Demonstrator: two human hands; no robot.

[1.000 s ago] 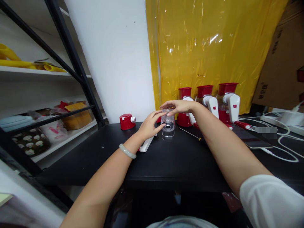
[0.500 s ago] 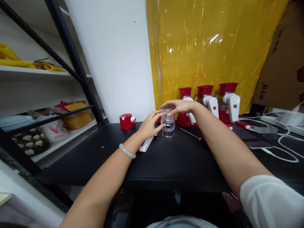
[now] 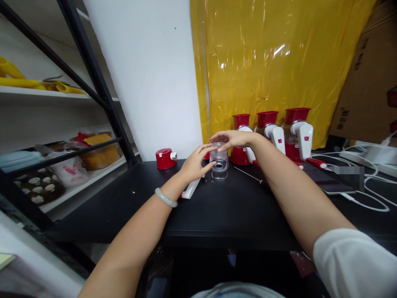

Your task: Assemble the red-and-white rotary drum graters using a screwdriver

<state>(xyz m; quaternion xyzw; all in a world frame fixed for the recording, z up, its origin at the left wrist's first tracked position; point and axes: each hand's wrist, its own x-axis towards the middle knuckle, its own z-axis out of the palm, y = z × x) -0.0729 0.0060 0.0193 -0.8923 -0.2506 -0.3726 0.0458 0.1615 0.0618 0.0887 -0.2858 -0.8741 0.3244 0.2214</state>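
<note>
The left hand (image 3: 194,164) and right hand (image 3: 232,139) grasp the clear housing (image 3: 220,155); the red cap (image 3: 164,159) and white crank (image 3: 191,189) appear not yet fitted.

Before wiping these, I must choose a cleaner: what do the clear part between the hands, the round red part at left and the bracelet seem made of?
Clear part: probably glossy plastic, see-through with bright edges; possibly glass.
Round red part: likely shiny, opaque plastic, evenly coloured.
Bracelet: perhaps polished stone, pale and smooth; could be glass.
</note>
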